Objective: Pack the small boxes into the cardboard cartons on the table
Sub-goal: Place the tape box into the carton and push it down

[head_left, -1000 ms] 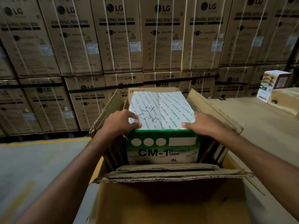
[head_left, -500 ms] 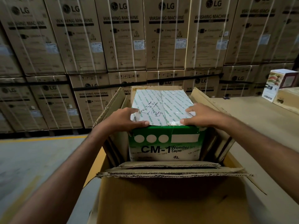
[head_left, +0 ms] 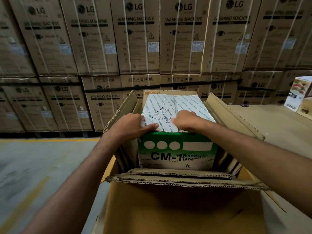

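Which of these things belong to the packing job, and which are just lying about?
Job: CM-1 box, far carton holding it, near open carton, left hand and right hand on the box.
Lying about: LG washing machine cartons, printed box on the table.

The bkgd is filled w/ stacked LG washing-machine cartons (head_left: pixel 138 39), two tiers visible, bound w/ white straps; a black band (head_left: pixel 118 89) is run across the lower tier. A grey concrete floor (head_left: pixel 42 157) is seen at left, marked w/ a yellow line (head_left: pixel 50 140). A brown table top (head_left: pixel 278 125) is seen at right; lighting is dim.
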`<action>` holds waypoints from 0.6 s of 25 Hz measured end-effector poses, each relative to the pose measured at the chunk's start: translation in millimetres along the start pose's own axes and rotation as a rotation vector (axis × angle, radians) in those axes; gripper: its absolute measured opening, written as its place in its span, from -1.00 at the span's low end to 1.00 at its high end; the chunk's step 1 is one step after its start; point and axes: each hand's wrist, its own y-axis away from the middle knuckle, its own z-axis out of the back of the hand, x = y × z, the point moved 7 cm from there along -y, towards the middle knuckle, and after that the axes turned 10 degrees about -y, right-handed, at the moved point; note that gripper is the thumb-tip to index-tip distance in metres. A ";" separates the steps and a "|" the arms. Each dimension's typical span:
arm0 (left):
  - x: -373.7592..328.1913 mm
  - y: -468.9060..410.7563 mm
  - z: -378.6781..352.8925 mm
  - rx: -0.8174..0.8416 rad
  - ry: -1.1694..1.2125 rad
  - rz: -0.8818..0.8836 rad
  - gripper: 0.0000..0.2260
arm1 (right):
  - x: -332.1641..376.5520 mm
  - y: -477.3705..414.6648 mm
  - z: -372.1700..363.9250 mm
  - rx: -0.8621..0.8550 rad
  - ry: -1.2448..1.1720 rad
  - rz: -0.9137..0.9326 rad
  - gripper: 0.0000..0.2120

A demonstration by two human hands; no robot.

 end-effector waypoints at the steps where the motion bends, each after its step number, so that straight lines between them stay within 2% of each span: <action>1: 0.6 -0.1 -0.3 0.010 0.013 0.008 -0.07 | 1.3 -2.3 1.0 -0.017 -0.117 -0.030 -0.74; 4: -0.8 2.3 0.8 0.050 0.056 -0.021 0.06 | 4.6 -7.2 11.7 -0.074 -0.653 -0.079 -0.83; 5: -1.6 3.4 3.8 0.030 0.090 -0.030 0.01 | 11.6 -5.2 18.5 -0.088 -0.795 -0.049 -0.84; 7: -3.1 5.3 14.5 -0.056 0.238 -0.041 -0.23 | 37.2 2.8 31.3 -0.048 -0.925 0.096 -0.77; 9: -0.6 9.1 32.7 -0.252 0.352 -0.015 -0.52 | 68.3 10.2 37.0 0.035 -0.878 0.273 -0.69; 10: 3.9 12.7 43.7 -0.378 0.367 0.027 -0.59 | 82.5 14.0 33.9 0.090 -0.828 0.336 -0.65; 13: 30.2 28.9 66.7 -0.708 0.445 0.238 -0.54 | 110.6 18.7 1.2 0.294 -0.651 0.423 -0.52; 15: 49.8 40.7 67.9 -0.799 0.528 0.379 -0.51 | 122.4 19.5 -25.1 0.368 -0.484 0.466 -0.49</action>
